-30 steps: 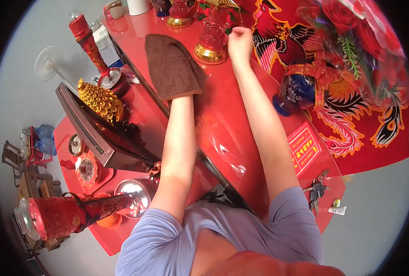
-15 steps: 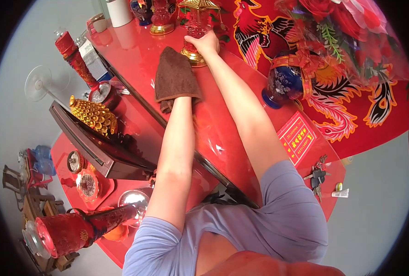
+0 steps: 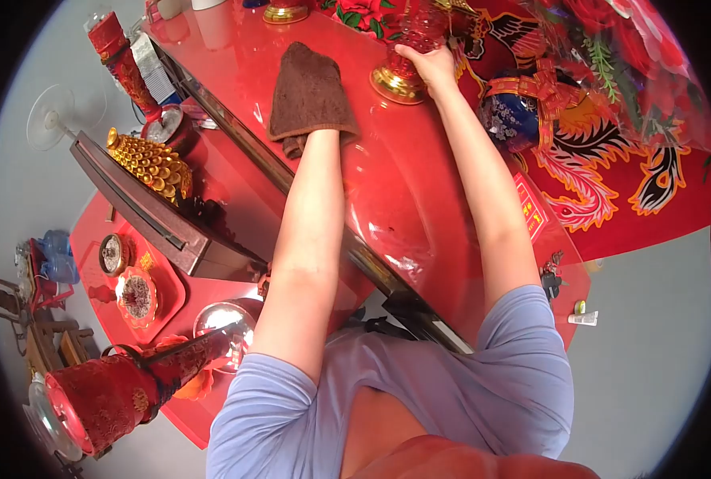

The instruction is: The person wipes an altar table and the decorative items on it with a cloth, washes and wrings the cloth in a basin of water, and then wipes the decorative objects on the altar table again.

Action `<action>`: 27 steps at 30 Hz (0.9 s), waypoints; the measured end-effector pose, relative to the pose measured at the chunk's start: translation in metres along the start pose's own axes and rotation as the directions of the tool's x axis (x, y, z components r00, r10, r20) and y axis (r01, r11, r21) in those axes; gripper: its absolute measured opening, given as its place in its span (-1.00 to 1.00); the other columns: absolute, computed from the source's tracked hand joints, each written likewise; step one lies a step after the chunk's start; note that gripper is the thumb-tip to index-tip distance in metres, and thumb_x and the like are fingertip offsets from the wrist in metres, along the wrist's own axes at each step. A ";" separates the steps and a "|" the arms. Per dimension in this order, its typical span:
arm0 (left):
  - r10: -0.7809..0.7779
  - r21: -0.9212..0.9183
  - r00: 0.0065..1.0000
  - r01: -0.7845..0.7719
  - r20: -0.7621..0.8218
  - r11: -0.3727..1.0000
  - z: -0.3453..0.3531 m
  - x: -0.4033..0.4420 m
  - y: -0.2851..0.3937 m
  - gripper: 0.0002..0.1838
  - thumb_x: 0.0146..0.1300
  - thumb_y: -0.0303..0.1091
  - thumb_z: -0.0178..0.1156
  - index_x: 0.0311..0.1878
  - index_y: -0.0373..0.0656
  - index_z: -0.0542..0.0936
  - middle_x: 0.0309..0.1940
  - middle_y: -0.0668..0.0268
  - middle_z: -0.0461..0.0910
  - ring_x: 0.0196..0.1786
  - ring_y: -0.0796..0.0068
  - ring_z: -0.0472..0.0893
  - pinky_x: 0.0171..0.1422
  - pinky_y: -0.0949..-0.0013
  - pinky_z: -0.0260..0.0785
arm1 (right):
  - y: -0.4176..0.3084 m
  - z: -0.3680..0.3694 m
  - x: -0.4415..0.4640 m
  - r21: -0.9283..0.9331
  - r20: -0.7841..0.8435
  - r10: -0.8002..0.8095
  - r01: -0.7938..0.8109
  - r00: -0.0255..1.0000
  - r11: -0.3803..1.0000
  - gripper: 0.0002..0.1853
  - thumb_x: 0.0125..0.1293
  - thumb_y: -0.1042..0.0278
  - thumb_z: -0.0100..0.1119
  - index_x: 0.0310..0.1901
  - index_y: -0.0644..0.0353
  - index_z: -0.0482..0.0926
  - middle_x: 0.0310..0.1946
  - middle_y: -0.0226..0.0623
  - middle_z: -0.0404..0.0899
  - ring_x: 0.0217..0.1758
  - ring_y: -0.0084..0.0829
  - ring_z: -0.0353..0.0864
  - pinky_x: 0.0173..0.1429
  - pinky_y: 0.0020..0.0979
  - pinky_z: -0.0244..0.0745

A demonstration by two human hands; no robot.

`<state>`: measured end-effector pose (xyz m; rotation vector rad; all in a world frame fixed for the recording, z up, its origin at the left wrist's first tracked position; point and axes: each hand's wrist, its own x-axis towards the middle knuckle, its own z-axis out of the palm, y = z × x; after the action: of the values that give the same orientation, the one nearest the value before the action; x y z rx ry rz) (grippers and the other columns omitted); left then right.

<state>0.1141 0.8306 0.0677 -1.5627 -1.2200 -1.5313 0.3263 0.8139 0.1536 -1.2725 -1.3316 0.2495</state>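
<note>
My right hand (image 3: 437, 70) is wrapped round the lower red body of an ornate lamp (image 3: 422, 28). The lamp stands on a gold base (image 3: 398, 83), upright on the red tabletop, its top cut off by the frame edge. A brown towel (image 3: 311, 92) covers my left hand like a mitt and lies against the tabletop to the left of the lamp. Only my left wrist (image 3: 323, 140) shows; the fingers are hidden inside the cloth.
A second gold lamp base (image 3: 285, 12) stands at the back. On the right are a blue vase (image 3: 511, 120) with a ribbon, wrapped flowers (image 3: 635, 72) and a phoenix-patterned red cloth (image 3: 591, 172). At left are a dark wooden stand (image 3: 152, 207), a golden ornament (image 3: 148, 164) and red-wrapped vessels (image 3: 100, 407).
The lamp in my right hand has moved right and a little toward me, away from the second lamp. The towel-covered left hand stays about the same on the table. The camera view has shifted.
</note>
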 end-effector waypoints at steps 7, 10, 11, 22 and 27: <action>0.002 0.004 1.000 -0.002 0.006 1.000 0.002 -0.001 -0.001 -0.72 0.30 -0.27 0.03 -0.04 -0.17 0.59 -0.11 0.15 0.62 -0.03 0.18 0.60 0.11 0.20 0.43 | -0.009 -0.017 -0.009 -0.090 -0.025 0.177 -0.178 0.984 0.980 -0.65 0.01 0.33 0.53 -0.17 0.25 0.67 -0.28 -0.39 0.72 -0.25 -0.55 0.66 -0.10 -0.42 0.54; -0.003 0.012 1.000 0.003 0.006 1.000 0.004 0.001 -0.002 -0.72 0.30 -0.28 0.02 -0.04 -0.17 0.59 -0.11 0.16 0.63 -0.03 0.19 0.60 0.11 0.20 0.43 | -0.022 -0.019 -0.009 -0.216 -0.029 0.292 -0.292 0.956 0.932 -0.70 0.02 0.35 0.48 -0.20 0.25 0.67 -0.29 -0.41 0.71 -0.25 -0.56 0.64 -0.10 -0.42 0.52; -0.001 0.012 1.000 0.001 0.005 1.000 0.005 0.000 -0.001 -0.72 0.29 -0.28 0.02 -0.04 -0.17 0.59 -0.11 0.16 0.63 -0.03 0.19 0.60 0.11 0.20 0.43 | -0.029 -0.019 -0.009 -0.277 -0.034 0.362 -0.357 0.932 0.892 -0.71 0.03 0.36 0.47 -0.20 0.25 0.67 -0.28 -0.41 0.71 -0.24 -0.57 0.63 -0.10 -0.42 0.51; -0.014 0.030 1.000 0.013 0.008 0.999 0.001 -0.003 0.002 -0.72 0.29 -0.30 0.01 -0.04 -0.16 0.60 -0.11 0.18 0.63 -0.02 0.21 0.60 0.12 0.19 0.43 | -0.022 -0.033 -0.008 0.086 0.125 0.202 -0.214 0.971 0.973 -0.61 0.04 0.40 0.40 -0.05 0.22 0.59 -0.15 -0.37 0.67 -0.07 -0.49 0.62 0.05 -0.39 0.49; -0.020 0.044 1.000 0.019 0.009 0.999 0.007 -0.003 0.003 -0.72 0.28 -0.31 0.01 -0.04 -0.16 0.60 -0.11 0.18 0.63 -0.02 0.22 0.60 0.12 0.19 0.43 | 0.004 -0.027 0.003 -0.058 -0.035 0.147 -0.149 0.989 0.987 -0.41 -0.11 0.23 0.52 -0.01 0.32 0.58 -0.13 -0.23 0.68 -0.13 -0.39 0.65 -0.02 -0.34 0.54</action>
<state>0.1198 0.8349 0.0646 -1.5356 -1.2692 -1.5011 0.3510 0.8031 0.1589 -1.4231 -1.2278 0.2938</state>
